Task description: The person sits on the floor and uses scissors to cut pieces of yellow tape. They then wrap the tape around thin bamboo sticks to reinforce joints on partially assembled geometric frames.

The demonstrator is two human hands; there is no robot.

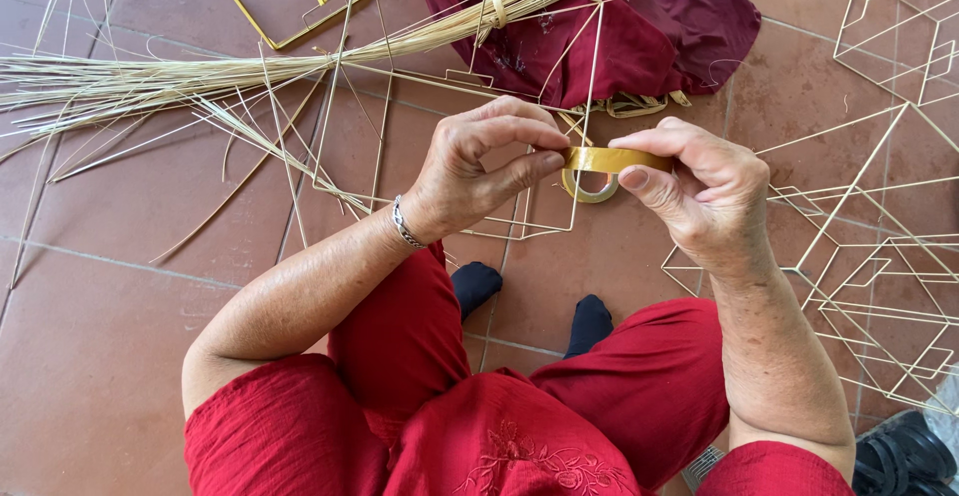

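Observation:
My right hand (704, 191) grips a small roll of gold-yellow tape (602, 168) between thumb and fingers. My left hand (484, 161), with a silver bracelet on its wrist, pinches the roll's left edge with thumb and forefinger. Both hands are raised over the reddish tiled floor (130, 256), above my knees in red trousers and my feet in dark socks (476, 284).
A long bundle of pale thin sticks (200, 76) lies across the floor at top left. Thin stick frames (539, 106) lie under my hands and more frames (879, 256) spread at right. A dark red cloth (639, 26) sits at top. A black sandal (904, 451) is at bottom right.

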